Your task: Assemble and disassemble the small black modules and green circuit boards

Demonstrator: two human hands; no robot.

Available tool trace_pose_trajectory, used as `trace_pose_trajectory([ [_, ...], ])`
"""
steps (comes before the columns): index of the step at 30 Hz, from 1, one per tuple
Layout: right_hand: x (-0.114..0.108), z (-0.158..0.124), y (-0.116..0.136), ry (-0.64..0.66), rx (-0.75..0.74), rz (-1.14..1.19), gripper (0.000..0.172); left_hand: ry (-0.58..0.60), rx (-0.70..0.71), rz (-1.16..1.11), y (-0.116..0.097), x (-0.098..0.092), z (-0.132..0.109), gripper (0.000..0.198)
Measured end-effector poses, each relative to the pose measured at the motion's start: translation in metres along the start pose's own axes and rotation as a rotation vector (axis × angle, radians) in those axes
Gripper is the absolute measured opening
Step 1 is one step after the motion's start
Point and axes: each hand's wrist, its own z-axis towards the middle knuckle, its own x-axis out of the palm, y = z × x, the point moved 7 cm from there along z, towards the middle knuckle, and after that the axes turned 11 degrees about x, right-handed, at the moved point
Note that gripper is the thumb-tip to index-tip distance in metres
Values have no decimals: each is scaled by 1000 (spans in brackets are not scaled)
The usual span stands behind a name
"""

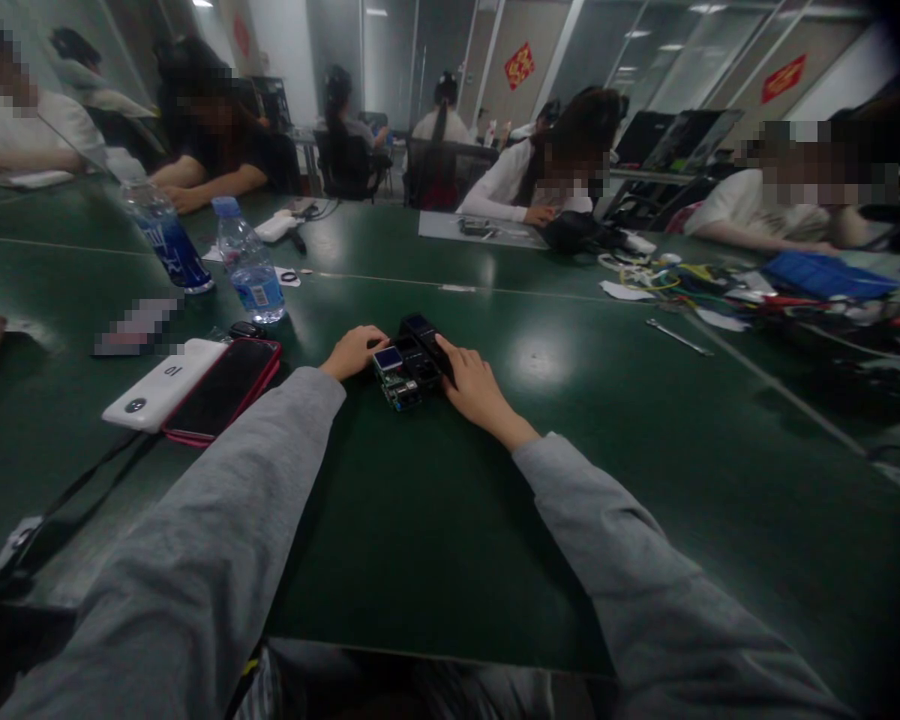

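In the head view, an opened electronic device lies on the green table before me. Its green circuit board (399,386) carries a small lit screen (388,358) and metal ports. Right beside the board is a black plastic casing (421,334), tilted away. My left hand (354,353) is closed at the board's far left edge, thumb and finger near the screen; the exact contact is partly hidden. Along the casing's right side, my right hand (478,386) is closed, with the index finger on its upper face and the other fingers partly out of sight.
To the left lie a white power bank (166,383) and a phone in a red case (225,388). Two plastic bottles stand behind them, one clear (251,270), one blue-labelled (166,235). At the right are a wrench (679,337) and tangled cables (690,280). Several people sit across.
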Motion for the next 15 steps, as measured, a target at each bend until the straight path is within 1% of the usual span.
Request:
trace_pose_trajectory([
  [15,-2,0,3,0,3,-28,64,1,-15,12,-3,-2,-1,28],
])
